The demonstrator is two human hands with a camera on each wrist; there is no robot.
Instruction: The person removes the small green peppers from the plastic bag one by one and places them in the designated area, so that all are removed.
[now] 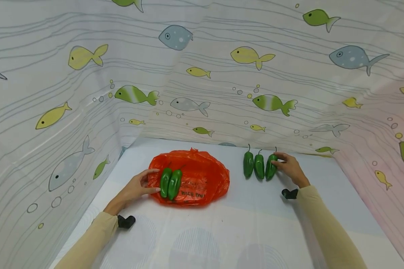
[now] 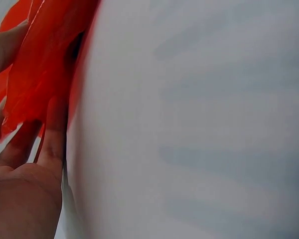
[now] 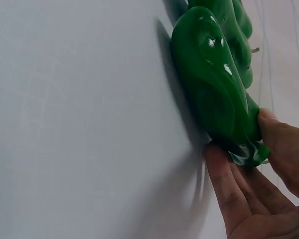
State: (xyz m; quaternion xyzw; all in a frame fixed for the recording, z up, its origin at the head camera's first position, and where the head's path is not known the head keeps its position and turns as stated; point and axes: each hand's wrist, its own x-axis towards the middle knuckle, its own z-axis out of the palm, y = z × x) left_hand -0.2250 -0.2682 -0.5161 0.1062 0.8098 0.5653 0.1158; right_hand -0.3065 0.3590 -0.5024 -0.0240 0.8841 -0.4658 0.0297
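At the left edge of a crumpled red plastic bag (image 1: 219,175), my left hand (image 1: 136,188) grips the rim. The left wrist view shows some of its fingers (image 2: 54,134) behind the thin red film. Two glossy green chili peppers (image 1: 174,185) lie side by side on the bag, near that hand. Off to the right, my right hand (image 1: 289,168) pinches the stem end of a green chili pepper (image 3: 209,79) between thumb and fingers. It is the rightmost of three in a row; the left one (image 1: 248,164) and middle one (image 1: 259,167) stand close beside it, stems pointing away.
A white table surface (image 1: 222,231) with faint round patterns lies under everything. Fish-patterned sheeting (image 1: 215,89) rises at the back and both sides. The row of peppers is near the back edge. A dark wrist device (image 1: 126,222) sits on each arm.
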